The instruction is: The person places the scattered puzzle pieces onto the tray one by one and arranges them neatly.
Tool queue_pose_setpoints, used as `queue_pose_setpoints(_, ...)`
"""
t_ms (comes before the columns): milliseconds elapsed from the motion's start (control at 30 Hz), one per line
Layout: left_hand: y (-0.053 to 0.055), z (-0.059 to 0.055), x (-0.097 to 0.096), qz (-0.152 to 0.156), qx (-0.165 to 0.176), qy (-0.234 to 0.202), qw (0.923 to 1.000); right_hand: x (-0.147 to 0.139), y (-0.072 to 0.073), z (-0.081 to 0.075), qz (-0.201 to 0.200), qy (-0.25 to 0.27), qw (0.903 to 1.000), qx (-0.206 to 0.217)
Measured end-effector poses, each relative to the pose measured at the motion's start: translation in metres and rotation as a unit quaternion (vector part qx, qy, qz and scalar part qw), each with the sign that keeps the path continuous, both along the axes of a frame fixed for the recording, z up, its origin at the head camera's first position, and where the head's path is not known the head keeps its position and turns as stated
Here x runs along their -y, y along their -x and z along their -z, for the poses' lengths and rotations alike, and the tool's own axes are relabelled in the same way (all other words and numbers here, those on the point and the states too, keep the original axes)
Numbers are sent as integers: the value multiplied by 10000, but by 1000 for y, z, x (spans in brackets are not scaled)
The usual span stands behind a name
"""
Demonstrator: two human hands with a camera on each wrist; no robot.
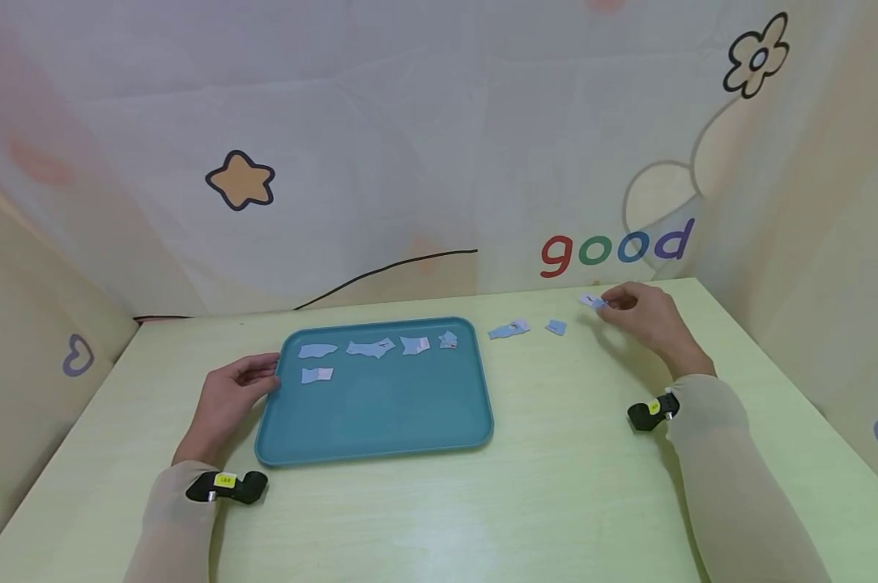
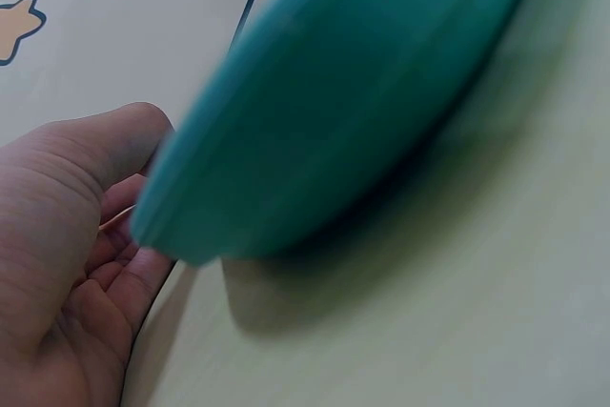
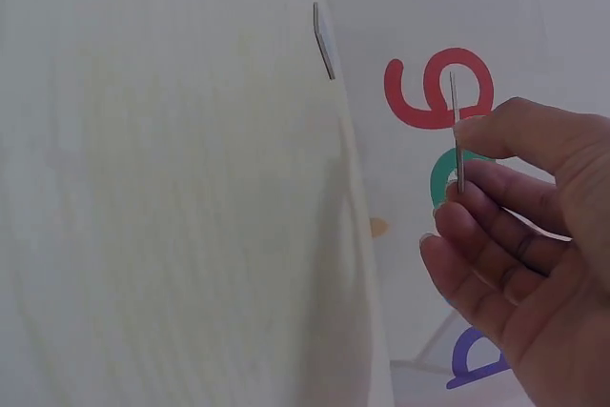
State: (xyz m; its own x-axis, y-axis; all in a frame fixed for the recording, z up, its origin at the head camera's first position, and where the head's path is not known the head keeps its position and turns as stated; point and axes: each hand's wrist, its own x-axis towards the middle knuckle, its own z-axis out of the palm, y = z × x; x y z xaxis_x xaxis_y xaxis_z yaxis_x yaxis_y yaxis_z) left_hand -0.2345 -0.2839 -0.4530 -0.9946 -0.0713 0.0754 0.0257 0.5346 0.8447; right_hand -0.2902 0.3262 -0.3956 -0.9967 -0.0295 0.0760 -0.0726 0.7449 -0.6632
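My right hand (image 1: 646,320) pinches a small light-blue paper piece (image 1: 592,301) between thumb and fingertips, above the table's far right part. In the right wrist view the piece (image 3: 457,154) is seen edge-on as a thin line. My left hand (image 1: 228,397) holds the left rim of a teal tray (image 1: 381,421); in the left wrist view the thumb lies at the rim with fingers below. Several torn-looking pale-blue paper pieces lie on the tray, one (image 1: 317,375) below a row at the back. Two more pieces, a long one (image 1: 509,329) and a small one (image 1: 556,327), lie right of it.
The light wooden table (image 1: 556,502) meets a printed cloth backdrop (image 1: 381,186) at its far edge, with cloth at both sides too. A black wrist camera (image 1: 654,411) is strapped on the right wrist, another (image 1: 228,487) on the left.
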Motion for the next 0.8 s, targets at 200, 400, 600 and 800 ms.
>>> queue_pose_setpoints(200, -1, -1, -1, 5, 27, -37, 10000, 9, -3, -6, -119, 93, 9988, -458)
queue_pose_setpoints(400, 0, -2, -2, -45, 100, -17, 9999, 21, -5, -12, -180, 174, 9974, -676)
queue_pose_setpoints(600, 1, -3, -2, -29, 142, -27, 9999, 32, -7, -18, -396, 199, 9958, -802)
queue_pose_setpoints(800, 1, -2, -1, -58, 175, -14, 9998, 46, -7, -20, -544, 239, 9952, -776)
